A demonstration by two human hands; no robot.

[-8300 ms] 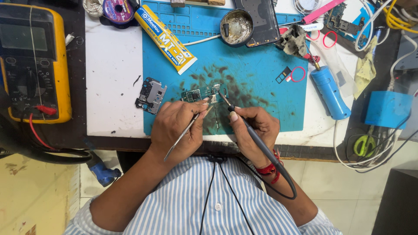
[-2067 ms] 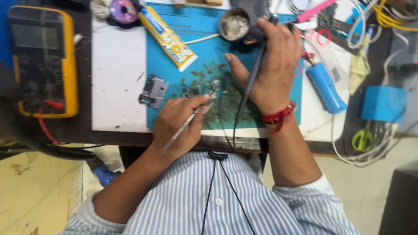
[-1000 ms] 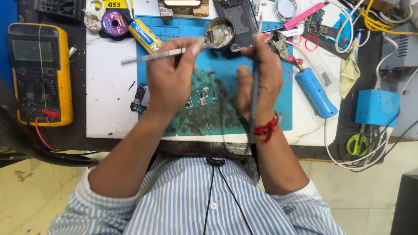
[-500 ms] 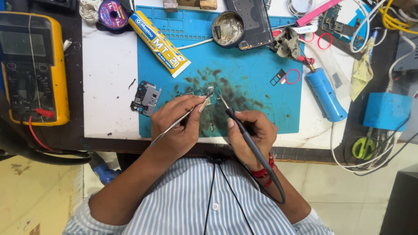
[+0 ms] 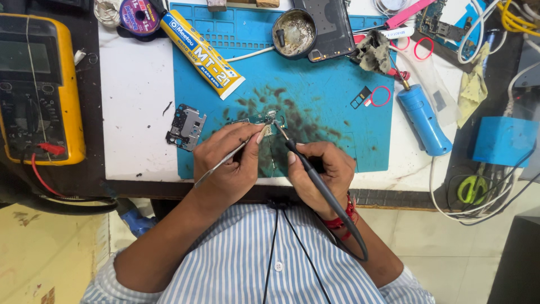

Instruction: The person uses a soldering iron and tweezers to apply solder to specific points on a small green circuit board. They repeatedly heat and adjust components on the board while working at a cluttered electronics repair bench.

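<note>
On a cluttered bench's blue mat point(image 5: 332, 101), the left hand point(image 5: 228, 163) grips tweezers point(image 5: 225, 161) and the right hand point(image 5: 323, 174) a soldering iron point(image 5: 315, 174), apparently mid-solder on a small circuit board point(image 5: 264, 119); next needs a steady tip.

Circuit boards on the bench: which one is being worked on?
The small circuit board on the blue mat, where the tweezers and soldering iron tips meet. The grey board at the mat's left edge lies untouched.

You're working over a blue mat point(image 5: 337, 101) showing dark stains, wearing a blue-white striped shirt point(image 5: 236, 264) and red wristband point(image 5: 340, 219); yellow multimeter point(image 5: 39, 84) sitting alongside.
</note>
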